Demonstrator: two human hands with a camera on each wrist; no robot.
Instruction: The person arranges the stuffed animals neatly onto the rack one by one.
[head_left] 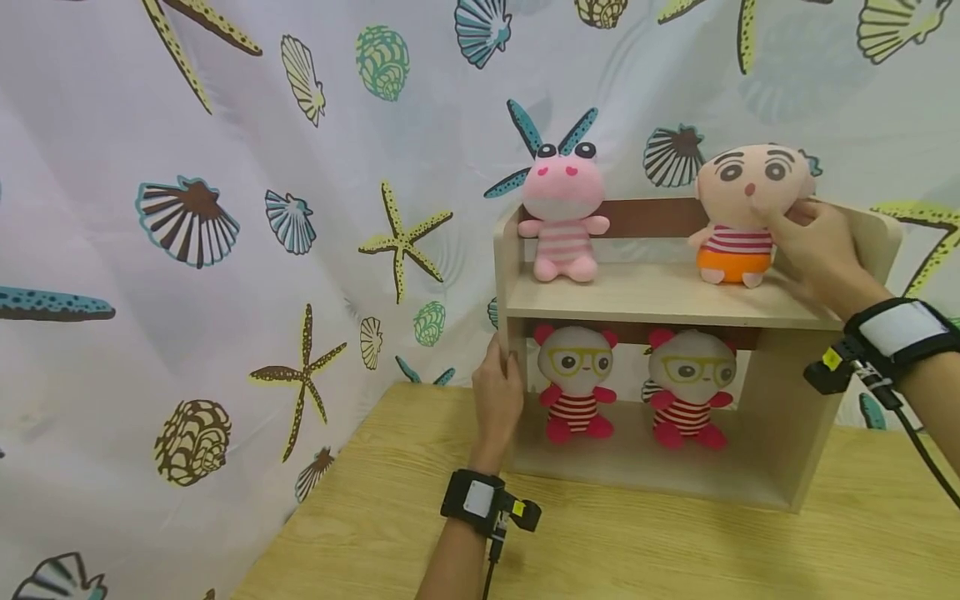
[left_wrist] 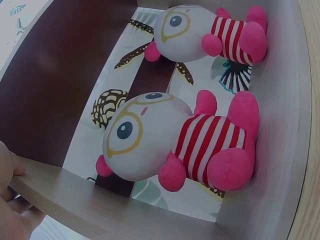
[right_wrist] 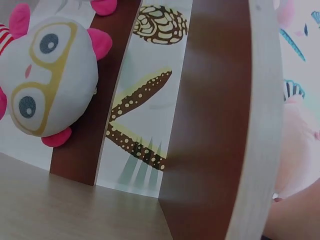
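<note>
A light wooden two-tier shelf (head_left: 637, 296) stands on the table. My left hand (head_left: 497, 398) grips the edge of its left side panel, thumb and fingers on either side of the wood in the left wrist view. On the top tier, at the right, sits a plush boy doll (head_left: 733, 240) with a striped shirt and orange shorts. My right hand (head_left: 817, 250) holds the side of its head between thumb and fingers. A pink plush hippo (head_left: 564, 196) sits at the top left. Two plush pandas in yellow glasses, one left (head_left: 576, 362) and one right (head_left: 688, 371), sit on the lower tier.
The wood-grain table (head_left: 360, 508) runs under the shelf and out to both sides. Behind hangs a white cloth (head_left: 225, 150) printed with shells and starfish. Each wrist wears a strap with a small camera and cable.
</note>
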